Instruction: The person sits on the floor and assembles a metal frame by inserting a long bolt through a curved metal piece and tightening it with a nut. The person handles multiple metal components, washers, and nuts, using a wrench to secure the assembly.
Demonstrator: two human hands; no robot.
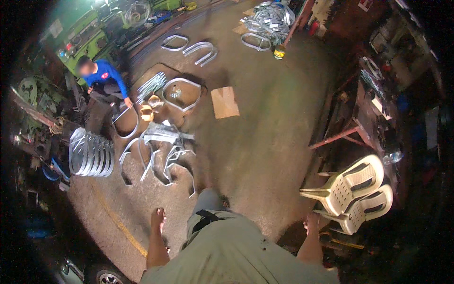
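My left hand [160, 219] hangs beside my leg over the concrete floor, its fingers loosely apart and nothing visible in them. Ahead of it lies a pile of bent metal strips [166, 135], with several open hoops and angled pieces [172, 163] on its near side. My right hand [310, 223] hangs on the other side, loosely open, with no held thing visible. It is nearest to cream plastic chairs [352, 191], stacked and tilted; whether it touches them is hard to tell.
A co-worker in blue [111, 78] crouches at the left, one hand on a metal hoop [137, 128]. Nearby are a row of hoops [92, 154], a bundle of rods [151, 85] and a cardboard sheet [225, 102]. A red-legged table [366, 123] stands right; a car wheel [109, 277] shows lower left.
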